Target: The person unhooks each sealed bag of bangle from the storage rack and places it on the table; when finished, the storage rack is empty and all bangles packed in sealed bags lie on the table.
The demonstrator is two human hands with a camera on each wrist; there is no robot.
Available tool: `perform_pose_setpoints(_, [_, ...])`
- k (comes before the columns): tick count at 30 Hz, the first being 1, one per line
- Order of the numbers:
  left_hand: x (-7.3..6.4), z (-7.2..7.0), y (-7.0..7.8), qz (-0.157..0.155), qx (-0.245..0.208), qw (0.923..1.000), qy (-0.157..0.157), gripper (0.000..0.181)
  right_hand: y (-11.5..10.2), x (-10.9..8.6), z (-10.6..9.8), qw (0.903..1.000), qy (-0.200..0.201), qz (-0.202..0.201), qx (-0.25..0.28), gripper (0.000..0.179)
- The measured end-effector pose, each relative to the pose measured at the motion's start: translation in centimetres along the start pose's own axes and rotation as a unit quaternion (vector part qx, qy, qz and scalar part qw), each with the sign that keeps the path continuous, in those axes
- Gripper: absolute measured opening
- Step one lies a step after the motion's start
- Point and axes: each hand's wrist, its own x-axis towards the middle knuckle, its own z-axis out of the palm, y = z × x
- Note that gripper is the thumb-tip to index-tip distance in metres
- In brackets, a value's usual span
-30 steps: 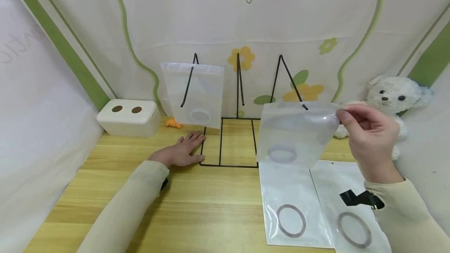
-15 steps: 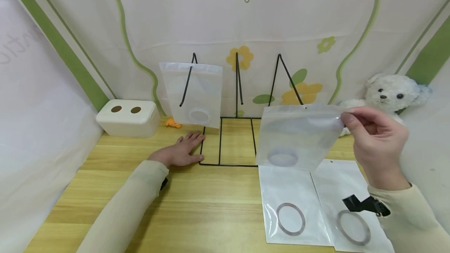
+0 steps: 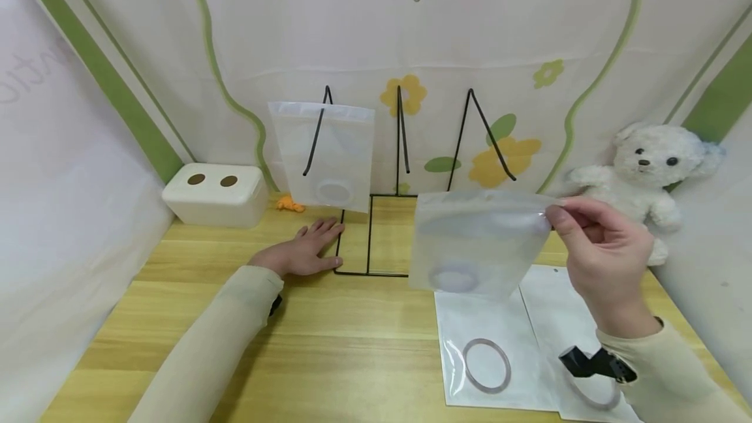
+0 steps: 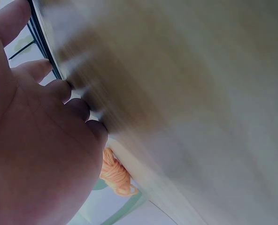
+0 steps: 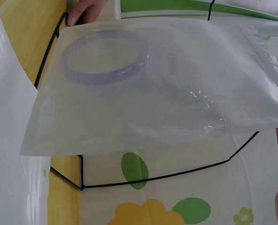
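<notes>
My right hand [image 3: 608, 253] pinches the top right corner of a frosted zip bag [image 3: 476, 230] between thumb and fingers. A pale purple ring [image 5: 101, 78] shows through the bag in the right wrist view. The bag's top edge sits just below the tip of the rack's right hook [image 3: 493, 136], apart from it. My left hand [image 3: 302, 253] rests spread on the table, fingertips and thumb at the left side of the black wire rack [image 3: 352, 273]. Another frosted bag [image 3: 352, 155] with a ring hangs on the left hook; the middle hook [image 3: 400, 136] holds nothing.
Two white-backed bags [image 3: 525, 377] with rings lie at the table's front right, partly under my right arm. A white box [image 3: 217, 204] and an orange bundle [image 3: 290, 204] stand at the back left. A white teddy bear [image 3: 649, 178] sits at the back right.
The held bag has come off the right hook's tip and moved down and to the left with my right hand. My left hand has stayed in place.
</notes>
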Motion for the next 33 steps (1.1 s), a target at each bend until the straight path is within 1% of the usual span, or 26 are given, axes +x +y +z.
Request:
perform_pose_setpoints(5, [0.2,0.0,0.0,0.000,0.003,1.0000,-0.006,0.083,0.3,-1.4,1.2,0.9999,-0.008,-0.009,0.000,0.013])
perform_pose_setpoints(8, [0.2,0.0,-0.1,0.001,-0.004,1.0000,-0.006,0.085,0.4,-2.1,2.2,0.9997,-0.023,-0.013,0.001,0.012])
perform_pose_setpoints(11, [0.2,0.1,-0.5,0.006,-0.014,0.9999,0.000,0.086,0.4,-2.8,3.3,0.9991,-0.042,-0.011,0.000,0.013])
perform_pose_setpoints(15, [0.2,0.0,-0.5,0.003,-0.011,0.9999,-0.003,0.086,0.2,-4.0,4.8,0.9978,-0.065,0.000,0.017,0.017])
perform_pose_setpoints(16, [0.3,0.1,-0.7,0.001,-0.009,1.0000,-0.004,0.087,0.1,-4.3,5.2,0.9973,-0.070,0.006,0.021,0.018])
perform_pose_setpoints(18, [0.7,0.4,-1.3,-0.004,-0.007,0.9999,-0.007,0.085,-0.2,-4.8,5.9,0.9959,-0.083,0.028,0.024,0.018])
perform_pose_setpoints(20, [1.2,0.8,-2.3,-0.001,-0.006,1.0000,-0.004,0.085,-0.4,-5.1,6.6,0.9934,-0.092,0.068,0.009,0.018])
perform_pose_setpoints(22, [1.8,1.3,-3.4,0.003,-0.004,1.0000,0.000,0.084,-0.3,-5.3,7.1,0.9885,-0.101,0.112,-0.011,0.015])
perform_pose_setpoints(24, [2.0,1.4,-3.8,0.010,-0.003,0.9999,0.004,0.084,0.0,-5.4,7.6,0.9810,-0.104,0.159,-0.039,0.011])
perform_pose_setpoints(27, [1.8,1.4,-3.8,0.022,-0.005,0.9997,0.012,0.085,0.8,-5.2,8.0,0.9710,-0.095,0.211,-0.062,0.009])
perform_pose_setpoints(28, [1.6,1.2,-3.5,0.024,-0.011,0.9996,0.011,0.086,1.1,-5.1,8.1,0.9674,-0.092,0.225,-0.072,0.009])
perform_pose_setpoints(30, [1.2,0.8,-2.8,0.026,-0.024,0.9994,0.006,0.088,1.9,-4.9,8.2,0.9617,-0.090,0.246,-0.081,0.011])
perform_pose_setpoints(31, [1.2,0.8,-2.8,0.029,-0.028,0.9992,0.005,0.089,2.3,-4.7,8.2,0.9594,-0.090,0.254,-0.084,0.013])
perform_pose_setpoints(32, [1.2,0.8,-2.8,0.031,-0.031,0.9990,0.004,0.089,2.7,-4.7,8.2,0.9571,-0.094,0.259,-0.090,0.014])
perform_pose_setpoints(33, [0.9,0.5,-2.3,0.030,-0.036,0.9989,0.001,0.089,3.2,-4.6,8.1,0.9543,-0.101,0.264,-0.096,0.015])
